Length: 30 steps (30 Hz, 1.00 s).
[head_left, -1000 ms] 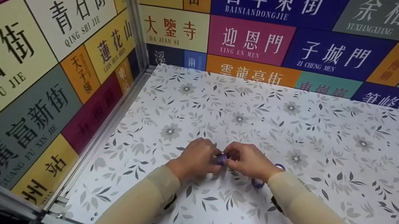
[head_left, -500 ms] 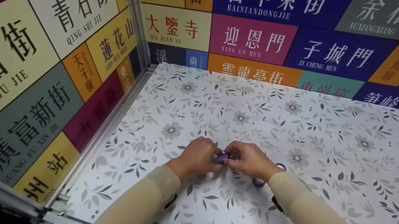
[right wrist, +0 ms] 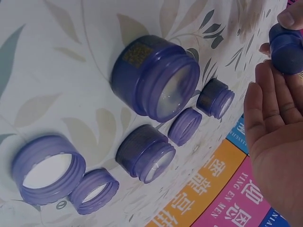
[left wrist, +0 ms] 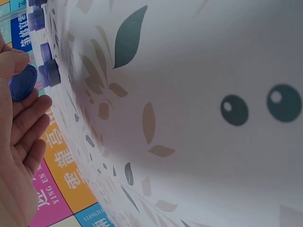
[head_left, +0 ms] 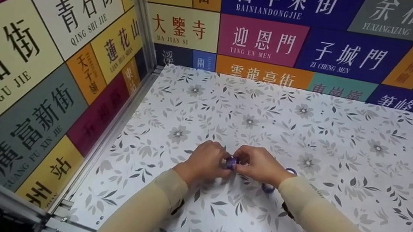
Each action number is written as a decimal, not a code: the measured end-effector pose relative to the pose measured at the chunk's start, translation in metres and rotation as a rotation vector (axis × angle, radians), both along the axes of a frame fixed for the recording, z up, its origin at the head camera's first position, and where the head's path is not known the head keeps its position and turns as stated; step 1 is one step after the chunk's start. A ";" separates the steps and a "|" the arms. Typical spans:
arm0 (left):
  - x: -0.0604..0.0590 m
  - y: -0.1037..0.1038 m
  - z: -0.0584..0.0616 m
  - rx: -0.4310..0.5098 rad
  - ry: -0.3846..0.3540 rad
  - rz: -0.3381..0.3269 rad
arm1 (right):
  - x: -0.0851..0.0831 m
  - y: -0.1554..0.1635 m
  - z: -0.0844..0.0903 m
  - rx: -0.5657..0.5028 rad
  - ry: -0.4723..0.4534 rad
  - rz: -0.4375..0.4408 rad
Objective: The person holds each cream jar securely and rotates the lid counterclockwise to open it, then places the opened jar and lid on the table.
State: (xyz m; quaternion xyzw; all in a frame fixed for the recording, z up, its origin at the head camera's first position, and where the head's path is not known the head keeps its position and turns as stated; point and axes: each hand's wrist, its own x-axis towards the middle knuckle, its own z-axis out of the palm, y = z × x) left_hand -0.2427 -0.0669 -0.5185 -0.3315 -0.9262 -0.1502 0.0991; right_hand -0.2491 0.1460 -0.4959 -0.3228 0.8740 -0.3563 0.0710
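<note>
Both sleeved forearms come in from 6 o'clock. Left hand (head_left: 205,161) and right hand (head_left: 260,166) meet mid-desk, fingers curled, both pinching one small purple jar (head_left: 230,163) between them. Just at 3 o'clock of the right hand, on the floral desk (head_left: 348,153), lie a big purple jar (right wrist: 156,78), a smaller one (right wrist: 144,153), loose lids (right wrist: 47,170). At 12 o'clock, the sign-covered wall (head_left: 263,38).

Three purple jars (right wrist: 154,78), three loose lids (right wrist: 47,168), and two hands (head_left: 206,161).
</note>
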 end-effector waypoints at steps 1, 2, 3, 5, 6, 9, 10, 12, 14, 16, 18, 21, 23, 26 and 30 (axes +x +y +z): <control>0.000 0.000 0.000 -0.003 0.000 -0.001 | 0.000 0.000 0.000 0.000 0.004 0.003; 0.000 0.000 0.001 -0.005 -0.001 -0.002 | -0.001 0.000 0.000 -0.001 0.010 0.007; 0.000 0.000 0.001 -0.006 -0.001 -0.002 | -0.001 0.000 0.000 -0.001 0.016 0.010; 0.000 0.001 0.001 -0.006 0.005 -0.008 | -0.001 0.000 0.000 0.004 0.028 0.014; -0.001 0.001 0.001 -0.006 0.012 -0.012 | -0.001 0.001 0.000 0.006 0.031 0.012; -0.002 0.002 0.001 0.003 0.044 -0.031 | -0.001 0.001 0.002 0.011 0.028 0.003; -0.002 0.003 0.001 0.004 0.055 -0.038 | -0.001 0.002 0.002 0.013 0.026 -0.001; -0.003 0.003 0.002 0.008 0.081 -0.054 | -0.001 0.002 0.003 0.016 0.020 -0.005; -0.003 0.004 0.002 0.011 0.100 -0.067 | -0.001 0.003 0.003 0.018 0.015 -0.004; -0.003 0.003 0.003 0.014 0.113 -0.078 | -0.001 0.004 0.003 0.018 0.007 -0.005; -0.003 0.004 0.003 0.021 0.119 -0.086 | -0.001 0.004 0.003 0.014 0.000 -0.009; -0.002 0.003 0.004 0.028 0.114 -0.087 | -0.001 0.005 0.002 0.010 -0.006 -0.017; -0.001 0.003 0.003 0.038 0.101 -0.082 | 0.000 0.006 0.001 0.013 -0.013 -0.023; 0.001 0.001 0.002 0.053 0.081 -0.072 | 0.002 0.007 0.000 0.028 -0.024 -0.038; 0.003 -0.002 0.000 0.053 0.060 -0.047 | 0.004 0.008 -0.003 0.040 -0.017 -0.048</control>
